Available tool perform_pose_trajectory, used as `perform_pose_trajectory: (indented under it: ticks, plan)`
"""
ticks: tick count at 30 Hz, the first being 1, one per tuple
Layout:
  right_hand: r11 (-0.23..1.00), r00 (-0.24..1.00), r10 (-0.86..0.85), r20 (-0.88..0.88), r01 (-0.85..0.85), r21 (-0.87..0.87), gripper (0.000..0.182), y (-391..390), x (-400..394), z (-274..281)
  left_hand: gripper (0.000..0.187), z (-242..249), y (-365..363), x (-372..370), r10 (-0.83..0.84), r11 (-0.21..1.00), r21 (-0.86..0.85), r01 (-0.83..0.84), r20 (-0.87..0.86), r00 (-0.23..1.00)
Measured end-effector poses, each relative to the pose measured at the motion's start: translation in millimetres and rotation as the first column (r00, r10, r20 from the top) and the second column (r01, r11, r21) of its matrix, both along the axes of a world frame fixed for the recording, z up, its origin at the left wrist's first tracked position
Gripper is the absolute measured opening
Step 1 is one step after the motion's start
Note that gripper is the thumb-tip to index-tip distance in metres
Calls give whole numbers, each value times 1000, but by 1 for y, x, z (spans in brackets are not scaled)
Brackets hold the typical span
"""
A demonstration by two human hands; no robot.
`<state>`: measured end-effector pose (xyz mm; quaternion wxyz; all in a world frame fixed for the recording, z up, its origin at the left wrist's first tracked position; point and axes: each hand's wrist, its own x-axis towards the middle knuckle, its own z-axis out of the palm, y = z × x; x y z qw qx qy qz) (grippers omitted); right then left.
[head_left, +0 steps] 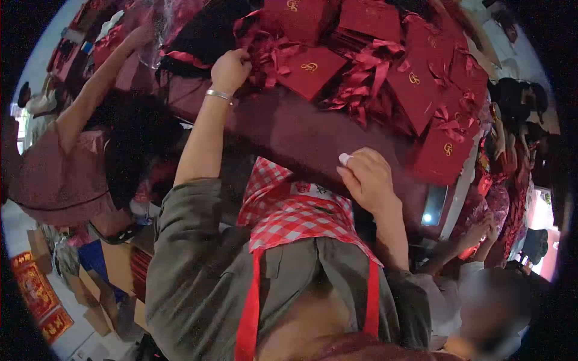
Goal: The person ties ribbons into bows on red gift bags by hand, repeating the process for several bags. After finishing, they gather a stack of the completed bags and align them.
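My left hand [230, 71], with a silver bangle on the wrist, reaches to the far side of the table. Its fingers are curled together beside a heap of shiny red ribbons [265, 51] and a black cloth-like pile [208, 30]; what they pinch, if anything, is hidden. Closer to my body, my right hand [368, 177] hovers over the dark red tabletop [295, 129] with curled fingers and a small white cover [345, 158] on one fingertip. Between and beyond the hands lies a red folder [310, 71] with a gold emblem and ribbon ties.
More red folders [415, 90] with ribbons are piled along the table's far side. A phone [435, 204] with a lit spot lies at the right edge. Another person's arm [90, 90] reaches in at left; a co-worker's hands [481, 231] are at right. Cardboard boxes [120, 271] stand lower left.
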<state>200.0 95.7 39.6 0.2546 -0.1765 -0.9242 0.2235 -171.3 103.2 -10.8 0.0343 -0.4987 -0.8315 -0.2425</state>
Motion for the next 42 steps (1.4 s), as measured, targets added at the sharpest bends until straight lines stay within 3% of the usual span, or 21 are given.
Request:
perform_pose_trajectory:
  ticks: [2, 4, 6, 8, 10, 11, 14, 15, 16, 19, 21, 24, 27, 29, 31, 33, 34, 36, 37, 39, 42]
  plan:
    - [1000, 998, -2, -55, 2, 2, 20, 0, -3, -1, 15, 1, -4, 0, -48, 972, 233, 38, 38, 998]
    - [999, 997, -50, -66, 50, 6, 23, 1, -5, -7, 15, 16, -7, 14, -102, 897, 423, 128, -84, 991]
    - [995, 984, -75, -159, 65, -71, 25, 2, -16, -10, 14, 55, -16, 60, -279, 825, 470, 314, -145, 949]
    - [932, 960, -200, -196, 125, -339, 31, -1, -21, -15, 16, 69, -33, 114, -538, 774, 377, 509, -32, 842]
    - [889, 935, -245, -255, 112, -444, 31, -4, -22, -41, 39, 66, -49, 153, -741, 641, 251, 725, -43, 670]
    - [831, 901, -310, -303, 102, -547, 31, -4, -22, -49, 50, 63, -55, 166, -768, 641, 135, 756, 145, 624]
    - [778, 842, -396, -365, 96, -621, 28, -24, -30, -35, 76, 53, -67, 183, -747, 587, -2, 809, 383, 543]
    - [713, 799, -484, -357, 124, -690, 29, -28, -28, -35, 81, 46, -69, 186, -795, 577, 179, 797, 346, 498]
    - [701, 755, -546, -363, 174, -692, 21, -30, -23, -37, 81, 41, -71, 189, -795, 576, 178, 798, 349, 496]
    - [702, 676, -609, -415, 215, -679, 21, -25, -19, -19, 66, 38, -79, 195, -650, 675, 85, 733, 539, 536]
    - [670, 515, -610, -603, -71, -739, 24, -17, -14, -17, 62, 31, -82, 197, -636, 698, 105, 709, 546, 545]
    - [572, 373, -752, -543, -39, -819, 31, -12, -6, 4, 52, 18, -81, 198, -638, 718, 121, 686, 510, 578]
    - [633, 332, -697, -636, -133, -763, 34, -6, 10, 24, 36, 14, -80, 201, -643, 725, 124, 678, 475, 601]
    - [622, 319, -738, -595, -23, -783, 36, -4, 19, 22, 33, 8, -79, 199, -647, 705, 54, 707, 457, 610]
    - [684, 406, -635, -657, -99, -723, 39, -6, 28, 15, 33, 9, -73, 192, -672, 740, 271, 616, 348, 654]
    - [736, 585, -584, -562, 90, -671, 42, -7, 34, 8, 41, 7, -57, 174, -612, 769, 348, 537, 155, 776]
    - [670, 653, -627, -425, 173, -722, 40, -11, 38, 9, 47, 4, -47, 162, -567, 775, 375, 508, 57, 822]
    - [703, 798, -589, -126, 430, -566, 33, -6, 51, -11, 59, 3, -32, 142, -329, 914, 194, 356, -159, 931]
    - [842, 864, -467, -189, 369, -394, 26, -4, 43, -4, 63, -2, -24, 130, -267, 944, 148, 294, -177, 947]
    - [862, 875, -451, -174, 377, -339, 23, -9, 37, -5, 66, -9, -16, 109, -170, 984, 18, 176, -180, 969]
    - [853, 887, -458, -64, 418, -313, 16, -12, 42, -7, 57, -20, -12, 80, -212, 977, -56, 206, -167, 963]
